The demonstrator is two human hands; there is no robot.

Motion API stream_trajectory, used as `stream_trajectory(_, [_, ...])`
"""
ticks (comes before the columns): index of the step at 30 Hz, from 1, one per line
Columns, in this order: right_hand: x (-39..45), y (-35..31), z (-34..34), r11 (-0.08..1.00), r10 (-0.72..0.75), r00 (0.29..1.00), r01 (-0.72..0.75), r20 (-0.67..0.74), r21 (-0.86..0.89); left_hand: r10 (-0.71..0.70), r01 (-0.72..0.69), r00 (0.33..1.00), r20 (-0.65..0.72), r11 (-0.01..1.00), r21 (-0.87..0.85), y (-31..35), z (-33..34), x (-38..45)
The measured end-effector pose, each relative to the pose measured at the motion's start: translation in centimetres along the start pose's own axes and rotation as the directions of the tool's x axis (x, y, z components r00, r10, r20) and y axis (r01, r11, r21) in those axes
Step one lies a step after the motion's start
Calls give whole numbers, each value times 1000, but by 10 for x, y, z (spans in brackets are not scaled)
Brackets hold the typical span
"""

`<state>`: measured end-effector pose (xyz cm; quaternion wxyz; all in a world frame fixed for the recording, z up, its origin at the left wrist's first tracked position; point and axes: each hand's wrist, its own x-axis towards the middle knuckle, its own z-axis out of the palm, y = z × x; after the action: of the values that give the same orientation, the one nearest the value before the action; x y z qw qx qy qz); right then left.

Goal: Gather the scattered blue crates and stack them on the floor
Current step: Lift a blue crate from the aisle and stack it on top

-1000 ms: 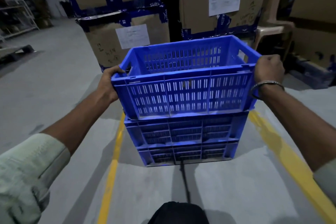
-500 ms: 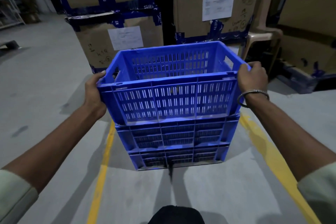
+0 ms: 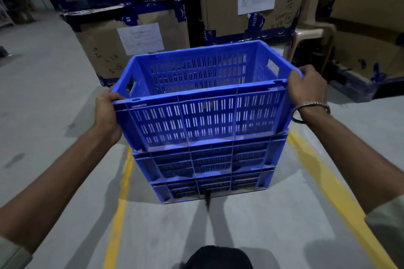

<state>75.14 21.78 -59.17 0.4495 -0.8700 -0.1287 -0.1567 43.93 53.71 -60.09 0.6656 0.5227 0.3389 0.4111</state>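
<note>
A slotted blue crate (image 3: 205, 116) sits at the top of a stack of blue crates (image 3: 209, 170) standing on the grey floor. My left hand (image 3: 107, 113) grips the top crate's left rim. My right hand (image 3: 306, 89), with a metal bangle at the wrist, grips its right rim. The top crate is empty inside and its base meets the crate beneath; whether it is fully seated I cannot tell. Two lower crates show below it, nested one in the other.
Taped cardboard boxes (image 3: 131, 35) with paper labels stand close behind the stack, and a beige plastic chair (image 3: 312, 35) is at the right. Yellow floor lines (image 3: 119, 203) run on both sides. A dark shoe tip (image 3: 216, 255) shows at the bottom.
The top crate has come down with both hands onto the stack. The view has shifted slightly, so the stack sits more central.
</note>
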Motion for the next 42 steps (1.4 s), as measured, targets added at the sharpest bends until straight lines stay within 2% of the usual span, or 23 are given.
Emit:
stream_trajectory(6, [-20, -10, 15, 998, 66, 981, -68, -183, -5, 11, -9, 1000, -20, 997, 81, 7, -9, 11])
stream_trajectory(11, [-22, -2, 14, 1000, 5, 981, -3, -193, 12, 68, -61, 993, -93, 996, 67, 4, 1, 3])
stream_trajectory(15, [-29, -3, 16, 998, 38, 978, -28, -205, 49, 73, -63, 991, -114, 995, 83, 3, -1, -2])
stream_trajectory(18, [-32, -4, 17, 995, 73, 980, -59, -188, 78, 85, -76, 978, -189, 996, 54, -4, 4, -10])
stream_trajectory(22, [-33, -1, 18, 984, 135, 981, -117, -137, 136, 111, -108, 972, -207, 994, 25, -13, 6, -14])
stream_trajectory(26, [-34, 3, 20, 982, 139, 985, -124, -101, 144, 160, -147, 958, -239, 987, 72, -19, 3, -12])
stream_trajectory(29, [-29, 7, 18, 983, 103, 993, -95, -48, 155, 228, -172, 921, -315, 966, 195, -19, 7, -12])
stream_trajectory(32, [-22, 8, 12, 987, 91, 995, -95, 43, 129, 378, -217, 833, -403, 895, 390, -22, 16, -26])
stream_trajectory(34, [-21, 11, 6, 993, 60, 994, -69, 93, 99, 553, -347, 760, -342, 789, 507, -26, 30, -49])
stream_trajectory(37, [-23, 16, -11, 997, -48, 997, 43, 60, 69, 795, -557, 592, -136, 524, 644, -41, 54, -80])
stream_trajectory(39, [-29, 22, -23, 988, -151, 988, 151, -30, 7, 853, -650, 521, 24, 378, 659, -50, 76, -101])
stream_trajectory(40, [-33, 27, -29, 976, -214, 975, 212, -56, -42, 857, -698, 506, 102, 337, 632, -54, 90, -111])
stream_trajectory(42, [-43, 38, -42, 923, -366, 930, 355, -47, -149, 817, -789, 513, 261, 330, 518, -64, 117, -132])
